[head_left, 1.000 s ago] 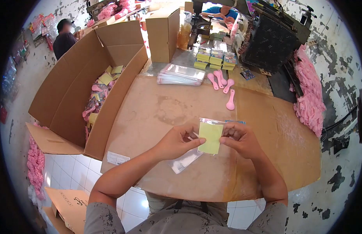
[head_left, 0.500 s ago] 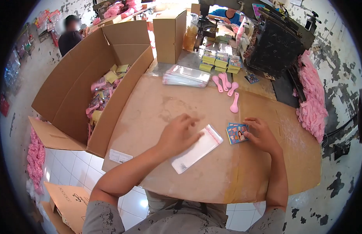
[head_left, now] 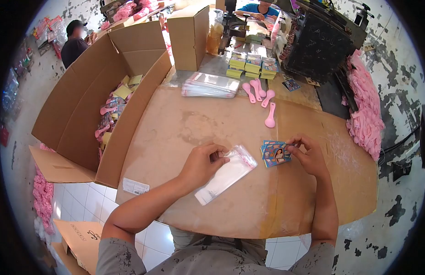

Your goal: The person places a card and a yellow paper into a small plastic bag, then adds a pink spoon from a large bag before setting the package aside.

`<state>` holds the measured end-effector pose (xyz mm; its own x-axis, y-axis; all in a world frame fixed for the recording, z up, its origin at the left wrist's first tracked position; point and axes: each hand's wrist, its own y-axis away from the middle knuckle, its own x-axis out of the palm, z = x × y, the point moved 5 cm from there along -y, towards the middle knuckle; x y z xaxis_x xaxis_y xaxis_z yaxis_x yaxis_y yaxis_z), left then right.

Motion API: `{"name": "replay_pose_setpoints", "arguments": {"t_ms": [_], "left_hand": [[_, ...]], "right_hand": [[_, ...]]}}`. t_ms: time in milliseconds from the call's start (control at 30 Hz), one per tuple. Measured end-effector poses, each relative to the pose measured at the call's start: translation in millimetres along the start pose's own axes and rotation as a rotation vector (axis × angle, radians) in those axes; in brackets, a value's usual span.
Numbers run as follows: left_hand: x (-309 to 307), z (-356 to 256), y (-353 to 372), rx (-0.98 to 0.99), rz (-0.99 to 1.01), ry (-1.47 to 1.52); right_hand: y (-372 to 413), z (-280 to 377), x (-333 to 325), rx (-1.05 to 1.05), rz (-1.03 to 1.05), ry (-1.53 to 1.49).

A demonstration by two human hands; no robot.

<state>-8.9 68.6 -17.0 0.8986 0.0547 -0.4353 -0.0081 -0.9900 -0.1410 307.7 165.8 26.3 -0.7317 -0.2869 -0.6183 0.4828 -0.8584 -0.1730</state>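
Note:
My left hand (head_left: 207, 164) is closed in a pinch at the upper left edge of a few clear plastic sleeves (head_left: 228, 176) on the cardboard-covered table. To their right, my right hand (head_left: 308, 155) pinches the right side of some small blue printed cards (head_left: 275, 154), which are slightly fanned. Beyond the cards lie several pink spoons (head_left: 270, 115). A stack of clear sleeves (head_left: 210, 85) rests farther back, left of the spoons.
An open carton (head_left: 75, 101) holding cards and pink spoons stands at the left. Card stacks (head_left: 252, 65), a tall box (head_left: 187, 41) and a dark machine (head_left: 315, 43) stand behind. Pink material (head_left: 366, 110) hangs at the right. Two other people (head_left: 75, 46) (head_left: 260, 10) are in the background.
My left hand has closed its fingers at the sleeves' edge, and the top sleeve has shifted. The cards are more fanned under my right hand. The camera view has shifted slightly.

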Motion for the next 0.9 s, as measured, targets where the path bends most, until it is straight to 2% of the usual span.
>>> {"name": "replay_pose_setpoints", "arguments": {"t_ms": [67,167,300,367,467,500,600,667,700,767,867,900], "left_hand": [[-1.9,-2.4,0.1,0.034,-0.008,-0.028],[-2.9,-4.7,0.7,0.027,-0.033,0.034],[-1.1,-5.5,0.9,-0.095,-0.019,0.163],[0.7,-4.4,0.8,-0.078,0.021,0.072],[-3.6,-11.8,0.5,-0.085,0.066,-0.013],[-5.1,-14.4,0.4,-0.092,0.078,-0.032],[-6.4,-1.8,-7.2,0.049,-0.05,0.284],[-11.3,-2.3,-8.7,-0.048,0.003,0.587],[-13.4,-7.1,-8.6,-0.097,0.032,0.738],[-14.7,-12.5,-6.7,-0.072,0.058,0.733],[-8.4,-21.3,-1.6,-0.067,0.118,0.72],[-4.7,-22.9,0.9,-0.071,0.139,0.714]], "right_hand": [[3.1,5.9,6.7,0.019,-0.021,-0.152],[8.8,7.6,21.4,0.012,0.062,-0.391],[14.1,27.1,55.6,-0.247,0.189,-0.344],[17.7,52.6,77.2,-0.367,0.237,-0.277],[21.6,66.2,94.2,-0.484,0.278,0.032],[21.6,64.8,95.4,-0.454,0.282,0.001],[20.3,60.3,93.2,-0.408,0.248,-0.045],[21.0,57.8,85.4,-0.432,0.16,-0.017],[18.1,49.8,81.6,-0.262,0.109,-0.058],[17.3,33.5,74.3,0.08,0.006,-0.138],[12.5,19.7,73.1,0.099,-0.137,-0.563],[12.1,24.1,69.7,0.088,-0.17,-0.589]]}}
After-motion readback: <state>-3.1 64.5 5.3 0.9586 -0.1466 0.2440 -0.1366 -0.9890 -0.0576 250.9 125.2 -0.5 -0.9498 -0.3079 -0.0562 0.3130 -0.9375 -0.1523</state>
